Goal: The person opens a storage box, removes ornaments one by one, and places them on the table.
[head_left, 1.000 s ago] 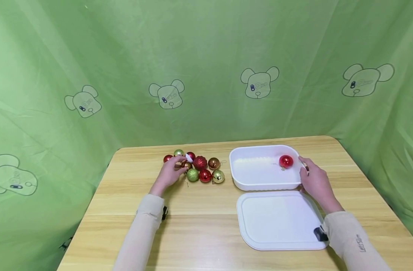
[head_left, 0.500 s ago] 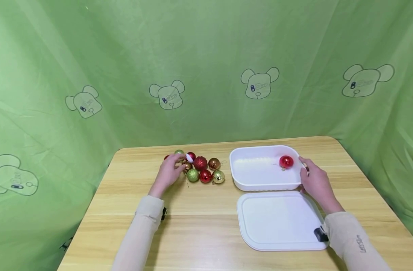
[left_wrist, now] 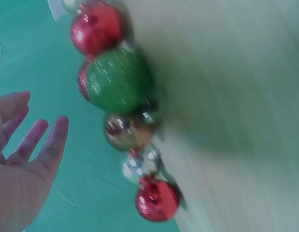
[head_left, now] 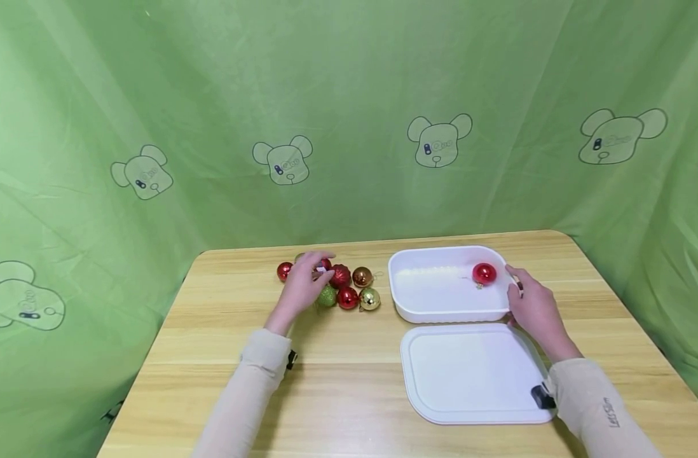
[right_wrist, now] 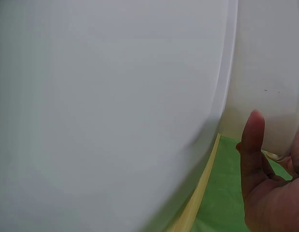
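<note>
My left hand (head_left: 301, 286) hovers over a cluster of Christmas baubles, its fingers loosely spread with nothing between them in the left wrist view. Around it are a red bauble (head_left: 285, 271), a green glitter bauble (left_wrist: 118, 81), a dark red ridged bauble (head_left: 341, 276) and a copper bauble (left_wrist: 125, 131); part of the cluster hides behind the hand. My right hand (head_left: 534, 312) grips the right end of a white plastic box (head_left: 435, 315), thumb against its wall (right_wrist: 265, 96). One shiny red bauble (head_left: 484, 273) lies inside the box at its right end.
In front of the box, a white lid (head_left: 475, 375) lies flat on the wooden table (head_left: 337, 394). A gold bauble (head_left: 369, 299) sits at the cluster's right edge, near the box. Green cloth (head_left: 349, 114) with bear heads hangs behind the table.
My left hand has shifted right across the cluster, uncovering the leftmost red bauble and covering the copper one near the middle. The right hand and box stay in place.
</note>
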Tool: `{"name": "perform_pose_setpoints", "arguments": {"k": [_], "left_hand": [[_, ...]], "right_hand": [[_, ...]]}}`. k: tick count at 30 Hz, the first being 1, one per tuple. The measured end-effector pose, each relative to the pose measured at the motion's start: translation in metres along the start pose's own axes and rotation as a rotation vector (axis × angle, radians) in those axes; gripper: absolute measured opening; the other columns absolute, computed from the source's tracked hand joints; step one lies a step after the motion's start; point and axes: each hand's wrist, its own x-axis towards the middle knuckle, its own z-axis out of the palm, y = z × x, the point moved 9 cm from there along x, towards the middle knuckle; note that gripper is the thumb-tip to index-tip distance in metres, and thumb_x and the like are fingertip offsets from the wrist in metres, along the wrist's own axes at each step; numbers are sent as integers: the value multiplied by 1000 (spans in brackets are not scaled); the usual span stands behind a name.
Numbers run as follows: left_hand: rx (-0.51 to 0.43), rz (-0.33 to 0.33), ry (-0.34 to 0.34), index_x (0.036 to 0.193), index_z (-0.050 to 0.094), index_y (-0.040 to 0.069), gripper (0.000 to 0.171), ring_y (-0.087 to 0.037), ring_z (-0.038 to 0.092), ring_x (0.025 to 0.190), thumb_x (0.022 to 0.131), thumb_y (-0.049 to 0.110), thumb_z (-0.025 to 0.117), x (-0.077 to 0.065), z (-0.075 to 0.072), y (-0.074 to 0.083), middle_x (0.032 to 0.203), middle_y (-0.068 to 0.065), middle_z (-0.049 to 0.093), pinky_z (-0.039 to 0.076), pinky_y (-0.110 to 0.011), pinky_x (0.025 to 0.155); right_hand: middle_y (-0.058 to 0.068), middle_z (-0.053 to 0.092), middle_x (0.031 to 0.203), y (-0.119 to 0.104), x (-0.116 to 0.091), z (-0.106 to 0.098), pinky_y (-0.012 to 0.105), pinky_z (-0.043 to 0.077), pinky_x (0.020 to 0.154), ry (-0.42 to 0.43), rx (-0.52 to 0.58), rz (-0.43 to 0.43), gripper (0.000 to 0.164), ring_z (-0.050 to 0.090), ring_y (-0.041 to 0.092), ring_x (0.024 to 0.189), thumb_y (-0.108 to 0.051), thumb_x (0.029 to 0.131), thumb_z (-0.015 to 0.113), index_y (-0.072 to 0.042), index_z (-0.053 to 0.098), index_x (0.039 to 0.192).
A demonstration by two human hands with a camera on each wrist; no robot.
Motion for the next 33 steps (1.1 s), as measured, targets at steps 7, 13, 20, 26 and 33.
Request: {"name": "perform_pose_setpoints", "arguments": {"k": [7,13,20,26,33], "left_hand": [[-52,58,-32,139,62,12,41,-32,65,121,98,11,70,4,18,23,139,-12,60,57,-38,104],[-91,101,-54,137,63,13,40,-34,66,120,99,10,70,6,35,41,138,-14,61,60,-36,99],[-109,123,-106,139,63,13,39,-28,67,118,100,14,68,9,57,61,137,-10,61,60,-31,98],[-115,149,-141,139,63,16,39,-31,64,123,101,14,67,10,79,80,140,-9,61,59,-39,101],[-114,196,-155,139,63,16,38,-26,65,122,101,14,67,11,105,100,139,-7,62,56,-19,96]], "right_hand": [[25,55,103,2,1,0,33,56,47,0,7,2,56,61,22,57,-20,111,33,-5,22,164],[25,55,104,2,1,1,33,56,47,1,9,-1,56,61,22,57,-20,111,33,-5,22,164],[25,55,105,2,1,1,32,56,48,0,16,5,56,61,23,58,-21,111,32,-7,22,164],[25,55,103,2,1,1,32,55,47,2,11,-1,56,61,23,57,-21,111,33,-6,23,164],[25,55,103,2,1,-1,32,55,47,6,4,-8,56,61,23,56,-21,111,33,-6,23,164]]}}
